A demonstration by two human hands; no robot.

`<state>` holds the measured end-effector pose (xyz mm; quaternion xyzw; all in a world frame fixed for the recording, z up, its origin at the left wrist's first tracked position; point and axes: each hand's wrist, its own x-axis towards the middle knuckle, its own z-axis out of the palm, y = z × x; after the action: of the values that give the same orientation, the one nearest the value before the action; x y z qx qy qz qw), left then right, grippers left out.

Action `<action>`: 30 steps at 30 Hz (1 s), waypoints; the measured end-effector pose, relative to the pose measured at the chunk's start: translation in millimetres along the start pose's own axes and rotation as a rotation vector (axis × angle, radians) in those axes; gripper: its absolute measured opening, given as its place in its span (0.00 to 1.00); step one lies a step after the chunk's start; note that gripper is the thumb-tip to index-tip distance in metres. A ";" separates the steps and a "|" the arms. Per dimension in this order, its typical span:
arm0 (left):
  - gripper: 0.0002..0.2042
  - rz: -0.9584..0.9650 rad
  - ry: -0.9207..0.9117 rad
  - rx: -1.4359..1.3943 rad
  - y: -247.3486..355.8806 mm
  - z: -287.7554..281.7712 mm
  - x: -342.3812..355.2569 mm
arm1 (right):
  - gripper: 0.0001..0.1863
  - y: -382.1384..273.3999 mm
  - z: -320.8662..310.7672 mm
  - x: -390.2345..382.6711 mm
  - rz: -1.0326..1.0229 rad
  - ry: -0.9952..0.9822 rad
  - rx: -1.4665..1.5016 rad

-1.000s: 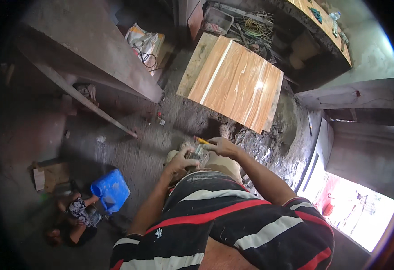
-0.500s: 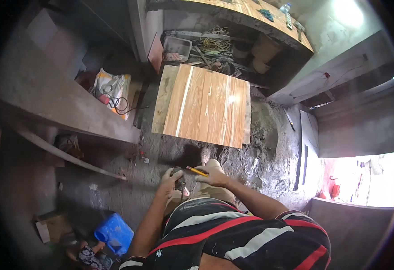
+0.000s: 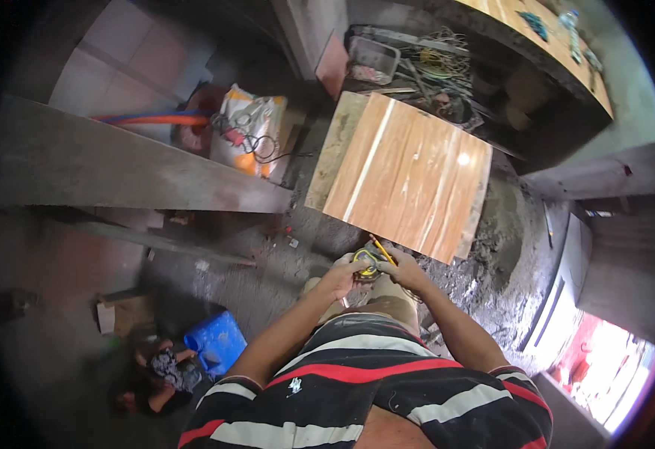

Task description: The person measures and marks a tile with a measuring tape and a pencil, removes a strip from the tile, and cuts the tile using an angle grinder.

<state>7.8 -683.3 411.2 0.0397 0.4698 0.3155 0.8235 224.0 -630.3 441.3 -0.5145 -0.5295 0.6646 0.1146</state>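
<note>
My left hand (image 3: 342,275) is closed on a yellow and black tape measure (image 3: 367,263), in front of my waist above my legs. My right hand (image 3: 404,271) grips a yellow pencil (image 3: 380,247), its fingers touching the tape measure's right side. Just beyond both hands, a wood-patterned square panel (image 3: 409,172) lies over a stained board (image 3: 333,150) above the grey, muddy floor (image 3: 492,299). The tips of some fingers are hidden behind the tape measure.
A co-worker (image 3: 163,374) is low at the lower left beside a blue jerrycan (image 3: 215,344). A concrete ledge (image 3: 118,179) and a sack (image 3: 249,153) are at left; wood-patterned counter (image 3: 582,52), plastic bin (image 3: 372,56) and tangled wires (image 3: 439,60) are at top right.
My hands have come together around the tape measure, whose yellow face now shows. The pencil in my right hand has tilted more upright. The view has also swung round.
</note>
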 end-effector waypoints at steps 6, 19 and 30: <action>0.20 0.126 0.154 -0.078 39.1 -17.9 39.7 | 0.23 86.3 -64.0 58.1 -0.208 -0.027 -0.994; 0.22 0.463 0.825 0.098 329.6 -231.2 244.8 | 0.20 185.8 -114.8 9.6 0.452 0.488 -0.782; 0.25 0.806 1.530 1.835 600.8 -512.2 371.7 | 0.23 157.4 49.5 10.8 1.216 0.258 -0.704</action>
<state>-557.4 -115.3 65.8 0.5437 0.8257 0.0444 -0.1437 241.1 -716.7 301.5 -0.7996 -0.3142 0.3343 -0.3876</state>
